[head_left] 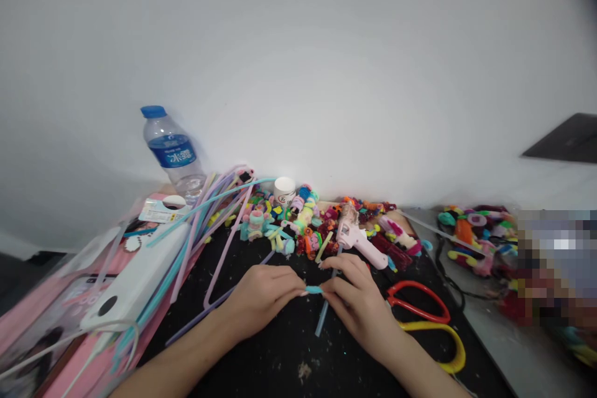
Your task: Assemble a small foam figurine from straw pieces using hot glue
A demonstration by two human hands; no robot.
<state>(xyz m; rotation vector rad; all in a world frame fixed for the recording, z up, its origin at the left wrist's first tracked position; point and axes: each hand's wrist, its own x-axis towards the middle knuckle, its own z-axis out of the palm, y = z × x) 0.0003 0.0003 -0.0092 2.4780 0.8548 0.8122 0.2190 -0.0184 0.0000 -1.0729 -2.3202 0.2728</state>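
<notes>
Between my two hands is a short light-blue piece of pipe cleaner [314, 290]. My left hand [265, 292] pinches its left end, and my right hand [352, 292] grips the other end between thumb and fingers. Under my right hand a translucent glue stick [321, 321] runs down across the black tabletop [275, 360]. Just beyond that hand lies a pale pink hot glue gun [361, 241]. Scissors with one red and one yellow handle loop [457, 348] rest to the right of my right wrist, their blades hidden.
Several colourful fuzzy pipe-cleaner figures [259, 224] crowd the back edge, beside a white cup [284, 190]. Long pastel pipe cleaners [186, 255] lie at left, near a white power strip [135, 280] and a water bottle [170, 146]. More fuzzy pieces [480, 230] sit at right.
</notes>
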